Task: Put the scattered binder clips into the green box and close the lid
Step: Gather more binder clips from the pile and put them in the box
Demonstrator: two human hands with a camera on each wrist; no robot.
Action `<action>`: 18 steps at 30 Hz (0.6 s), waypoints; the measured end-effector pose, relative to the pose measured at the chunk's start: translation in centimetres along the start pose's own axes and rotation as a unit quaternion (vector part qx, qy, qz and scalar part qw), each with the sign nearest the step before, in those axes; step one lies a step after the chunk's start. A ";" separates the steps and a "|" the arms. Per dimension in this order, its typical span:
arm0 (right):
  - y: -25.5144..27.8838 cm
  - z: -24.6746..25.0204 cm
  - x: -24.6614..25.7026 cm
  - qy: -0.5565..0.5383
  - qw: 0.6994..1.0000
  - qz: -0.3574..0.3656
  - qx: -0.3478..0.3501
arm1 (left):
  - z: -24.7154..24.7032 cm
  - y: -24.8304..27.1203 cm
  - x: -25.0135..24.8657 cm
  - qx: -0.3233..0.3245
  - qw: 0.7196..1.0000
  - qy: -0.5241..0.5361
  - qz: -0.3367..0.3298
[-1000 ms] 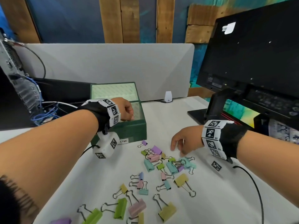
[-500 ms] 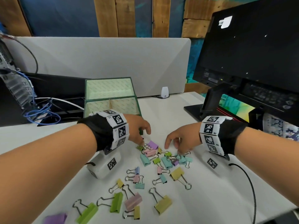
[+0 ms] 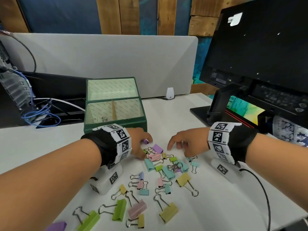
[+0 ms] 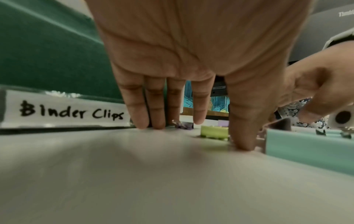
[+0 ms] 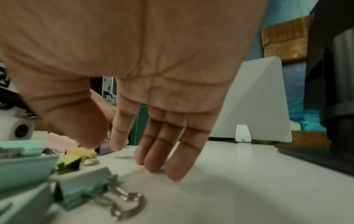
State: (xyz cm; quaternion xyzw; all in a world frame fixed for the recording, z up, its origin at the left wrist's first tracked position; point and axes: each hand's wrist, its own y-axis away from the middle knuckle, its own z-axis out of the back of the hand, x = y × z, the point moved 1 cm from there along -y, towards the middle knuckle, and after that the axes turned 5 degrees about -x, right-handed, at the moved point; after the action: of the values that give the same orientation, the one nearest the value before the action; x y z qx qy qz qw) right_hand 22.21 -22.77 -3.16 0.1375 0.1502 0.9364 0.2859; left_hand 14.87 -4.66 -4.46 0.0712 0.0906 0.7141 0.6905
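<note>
Gathering is under way — both the left hand (image 3: 140, 144) and right hand (image 3: 186, 144) are spread, nothing held; clips (image 3: 156, 157) must be scooped into the box (image 3: 115, 125).

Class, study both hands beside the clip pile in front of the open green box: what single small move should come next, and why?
Probably both hands closing inward to scoop the nearest clips. The left hand and right hand flank the far end of the binder clips, fingers straight, tips at the table, holding nothing. The green box stands open just behind.
</note>
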 end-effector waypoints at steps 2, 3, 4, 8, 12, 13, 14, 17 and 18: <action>0.4 0.0 -0.4 0.014 0.999 -0.007 0.037 | 0.0 -0.1 0.2 -0.005 1.000 0.004 0.000; 0.6 0.0 -0.6 0.013 0.999 -0.012 0.051 | -0.1 -0.2 0.2 -0.005 1.000 0.007 0.001; 0.8 -0.1 -0.8 0.007 0.998 -0.018 0.062 | 0.0 -0.2 0.3 -0.004 1.000 0.008 0.001; 1.2 -0.7 -1.1 -0.014 0.996 -0.030 0.080 | -0.2 -0.3 0.3 -0.009 1.000 0.004 -0.002; 1.1 -0.9 -1.1 -0.012 0.997 -0.022 0.067 | -0.2 -0.3 0.2 -0.012 1.000 -0.005 -0.007; 1.1 -1.0 -1.1 -0.016 0.998 -0.014 0.061 | -0.3 -0.4 0.3 -0.015 1.000 -0.004 -0.011; 1.0 -1.0 -1.0 -0.021 0.998 -0.006 0.053 | -0.3 -0.4 0.4 -0.019 1.000 -0.001 -0.017; 0.9 -1.1 -1.0 -0.042 0.999 0.003 0.031 | -0.4 -0.6 0.5 -0.023 0.999 0.019 -0.027; 0.8 -1.1 -0.9 -0.045 0.999 0.001 0.025 | -0.4 -0.6 0.5 -0.024 0.999 0.024 -0.029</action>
State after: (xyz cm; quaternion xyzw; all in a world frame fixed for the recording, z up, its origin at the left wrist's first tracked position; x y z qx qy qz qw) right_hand 22.15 -24.19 -4.03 0.1871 0.1605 0.9255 0.2876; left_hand 15.35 -4.14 -5.00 0.0351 0.0924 0.6971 0.7101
